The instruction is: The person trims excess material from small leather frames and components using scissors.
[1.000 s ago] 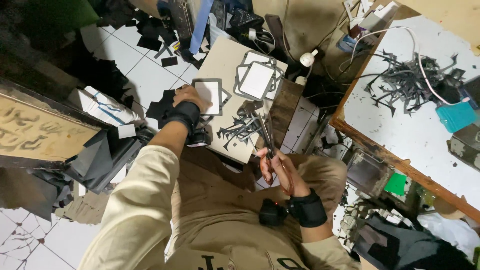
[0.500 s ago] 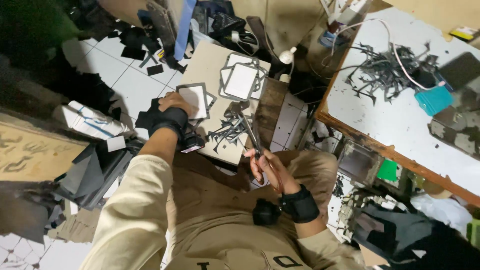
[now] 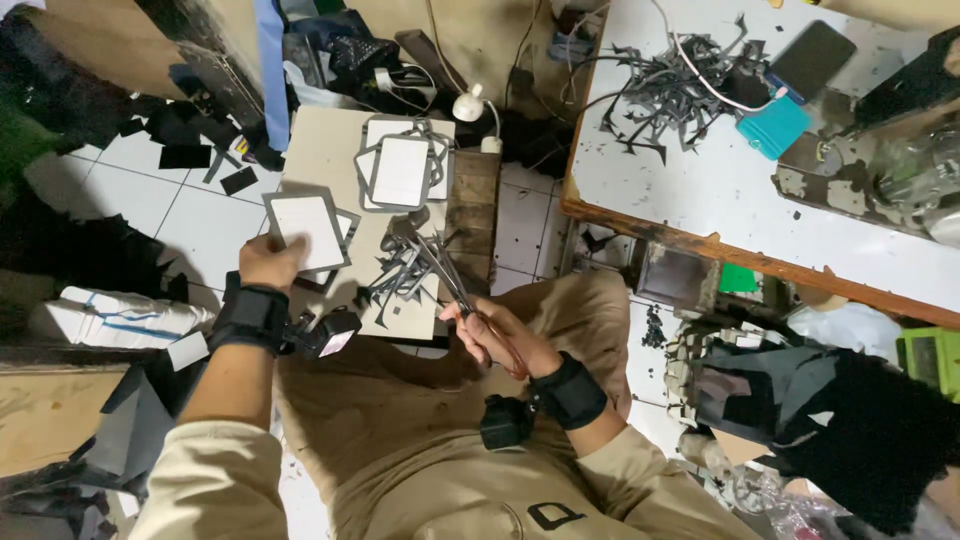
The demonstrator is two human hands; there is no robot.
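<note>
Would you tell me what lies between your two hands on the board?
In the head view, dark offcut scraps lie between left hand and right hand.

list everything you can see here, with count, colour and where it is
framed card: one, white with grey border, held in the left hand over the board
stack of framed cards: several, white and grey, far end of the board
board: one, beige, on the lap
grey offcuts: a heap, near end of the board
scissors: one pair, dark metal, in the right hand
table: one, white top with wooden edge, to the right
strip scraps: a pile, grey, on the table
phone: one, dark, on the table
teal box: one, beside the phone
left hand: black wrist strap
right hand: black wrist strap
</note>
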